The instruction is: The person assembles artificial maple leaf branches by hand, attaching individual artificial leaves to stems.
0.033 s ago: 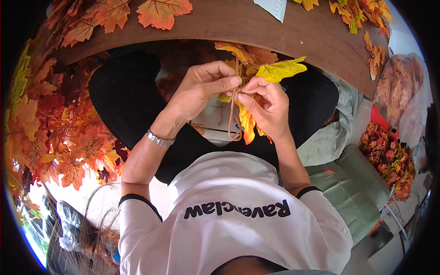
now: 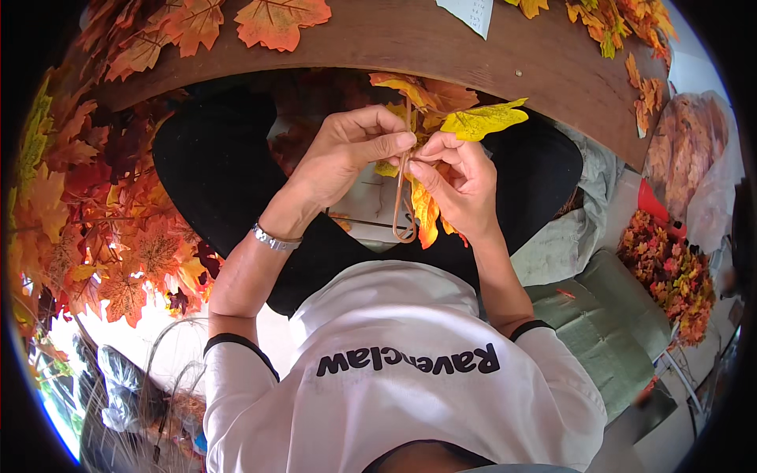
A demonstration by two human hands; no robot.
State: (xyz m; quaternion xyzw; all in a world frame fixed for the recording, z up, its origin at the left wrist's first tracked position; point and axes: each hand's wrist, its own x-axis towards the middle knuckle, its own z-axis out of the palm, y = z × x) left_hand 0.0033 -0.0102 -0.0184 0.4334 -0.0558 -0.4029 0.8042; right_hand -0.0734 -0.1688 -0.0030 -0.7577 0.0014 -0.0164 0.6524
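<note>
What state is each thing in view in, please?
Thin tan strip, hanging in a loop
Bare left hand, thumb and forefinger pinched at the strip
Bare right hand, fingers curled close; exact grip hidden
Broad yellow leaf, spread open beside the right hand
Silver metal wristband, worn around the left wrist
Large orange leaf, lying on the brown wooden tabletop
White paper sheet, on the tabletop

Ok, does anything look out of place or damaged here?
A small orange scrap lies alone on the green surface, apart from the red-and-yellow foliage, so it looks stray. Nothing odd at the left hand or right hand.
</note>
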